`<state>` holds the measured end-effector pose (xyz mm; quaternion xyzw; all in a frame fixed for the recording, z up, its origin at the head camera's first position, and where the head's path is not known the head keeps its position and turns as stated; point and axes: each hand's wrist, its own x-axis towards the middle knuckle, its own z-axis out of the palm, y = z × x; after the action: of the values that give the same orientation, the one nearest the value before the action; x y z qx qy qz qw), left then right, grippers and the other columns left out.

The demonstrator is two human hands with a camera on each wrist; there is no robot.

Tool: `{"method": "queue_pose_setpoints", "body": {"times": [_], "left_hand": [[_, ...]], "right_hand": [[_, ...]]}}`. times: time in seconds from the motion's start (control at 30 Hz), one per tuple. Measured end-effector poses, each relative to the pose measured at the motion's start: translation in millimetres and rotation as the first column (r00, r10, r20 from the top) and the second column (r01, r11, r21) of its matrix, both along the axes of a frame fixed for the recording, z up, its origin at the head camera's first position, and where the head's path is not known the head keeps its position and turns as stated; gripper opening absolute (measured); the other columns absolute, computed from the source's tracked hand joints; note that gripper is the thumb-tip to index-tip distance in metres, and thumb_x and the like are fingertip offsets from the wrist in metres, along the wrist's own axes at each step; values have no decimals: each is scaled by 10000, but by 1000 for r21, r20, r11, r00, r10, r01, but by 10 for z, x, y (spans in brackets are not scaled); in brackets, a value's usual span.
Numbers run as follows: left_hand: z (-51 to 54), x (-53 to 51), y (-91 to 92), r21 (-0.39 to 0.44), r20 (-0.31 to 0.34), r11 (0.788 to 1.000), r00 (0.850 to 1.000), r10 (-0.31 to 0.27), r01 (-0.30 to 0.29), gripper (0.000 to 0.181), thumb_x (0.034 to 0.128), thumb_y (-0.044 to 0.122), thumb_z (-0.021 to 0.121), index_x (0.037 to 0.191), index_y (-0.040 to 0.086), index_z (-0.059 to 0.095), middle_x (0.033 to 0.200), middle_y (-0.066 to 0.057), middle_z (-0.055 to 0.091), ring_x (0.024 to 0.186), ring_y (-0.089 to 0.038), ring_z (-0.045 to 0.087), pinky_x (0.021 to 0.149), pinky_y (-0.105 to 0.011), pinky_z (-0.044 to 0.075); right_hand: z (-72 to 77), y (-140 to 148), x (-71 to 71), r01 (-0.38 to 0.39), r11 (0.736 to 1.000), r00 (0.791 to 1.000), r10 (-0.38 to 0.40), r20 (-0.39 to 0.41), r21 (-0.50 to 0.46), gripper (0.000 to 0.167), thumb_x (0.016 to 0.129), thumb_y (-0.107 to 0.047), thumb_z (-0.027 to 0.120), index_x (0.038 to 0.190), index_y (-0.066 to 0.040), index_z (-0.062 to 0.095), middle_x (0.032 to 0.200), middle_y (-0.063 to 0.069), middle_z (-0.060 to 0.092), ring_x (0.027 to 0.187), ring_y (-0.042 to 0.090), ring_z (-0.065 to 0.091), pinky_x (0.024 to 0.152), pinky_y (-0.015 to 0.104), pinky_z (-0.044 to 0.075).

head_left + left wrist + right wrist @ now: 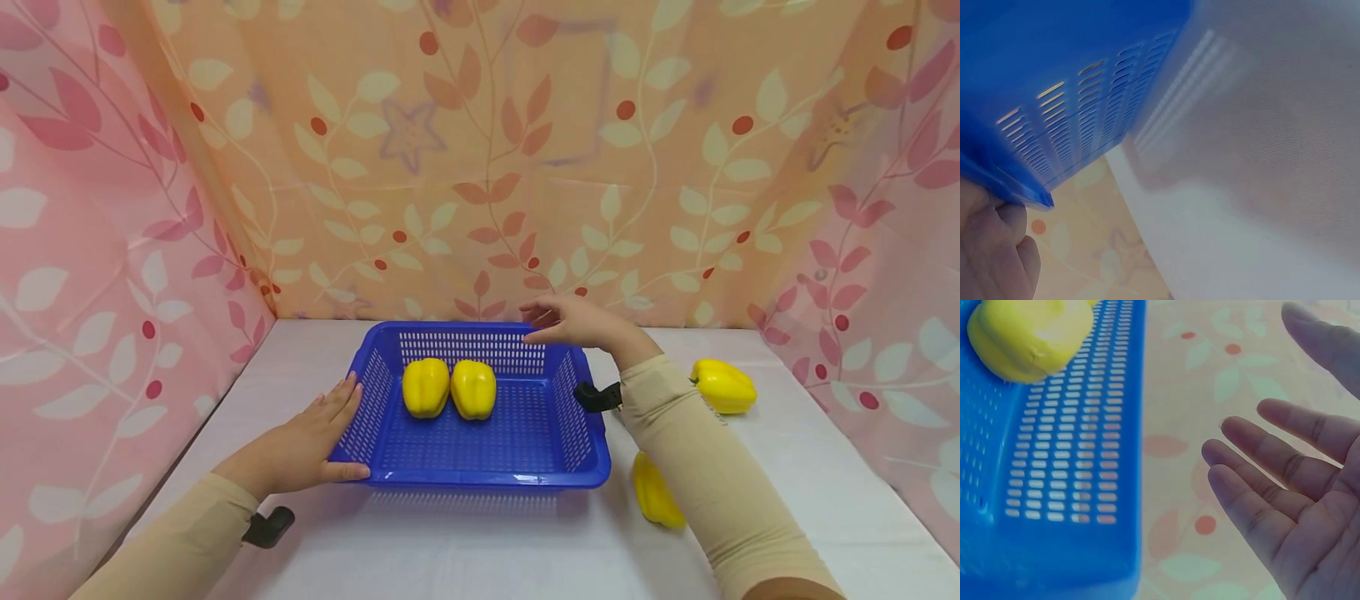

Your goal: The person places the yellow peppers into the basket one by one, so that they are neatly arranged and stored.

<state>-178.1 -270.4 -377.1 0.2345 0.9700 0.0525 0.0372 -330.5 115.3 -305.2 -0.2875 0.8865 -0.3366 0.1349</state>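
Observation:
A blue plastic basket (495, 478) with slotted walls stands on the white cloth. Inside it, toward the left, two yellow bell peppers (426, 388) (473, 390) sit side by side. My left hand (307, 442) rests at the basket's front left corner, its fingers extended along the left rim and its thumb on the front rim. Over the back right rim hovers my right hand (577, 323), holding nothing, with fingers apart and loosely bent. The right wrist view shows that hand (1297, 487) clear of the basket wall (1063, 444) and one pepper (1032, 337) inside.
Two more yellow bell peppers lie on the cloth right of the basket: one (724, 387) farther back, the other (656, 492) nearer and partly hidden by my right sleeve (705, 467). A leaf-patterned curtain (480, 167) hangs behind and at both sides.

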Motion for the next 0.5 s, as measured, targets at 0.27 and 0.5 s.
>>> {"method": "queue_pose_setpoints", "body": {"times": [0.27,0.5], "left_hand": [[-14,2,-5,4,-8,1000,1000,5,-5,1106,719,753,468,1449,-7,133,1521,-181,34,1381,-345,113,1080,-529,165],[-9,0,-1,3,-4,1000,1000,7,-7,1112,718,762,453,1450,-7,125,1521,-182,26,1384,-339,103,1083,-529,160]], "right_hand": [[41,274,26,4,1000,1000,-4,-23,-28,606,792,-300,714,1317,-108,479,1207,101,568,1132,299,532,930,422,449],[84,528,91,29,1000,999,-29,-27,-1,638,806,-325,694,1338,-77,443,1232,149,546,1156,350,498,937,459,434]]}}
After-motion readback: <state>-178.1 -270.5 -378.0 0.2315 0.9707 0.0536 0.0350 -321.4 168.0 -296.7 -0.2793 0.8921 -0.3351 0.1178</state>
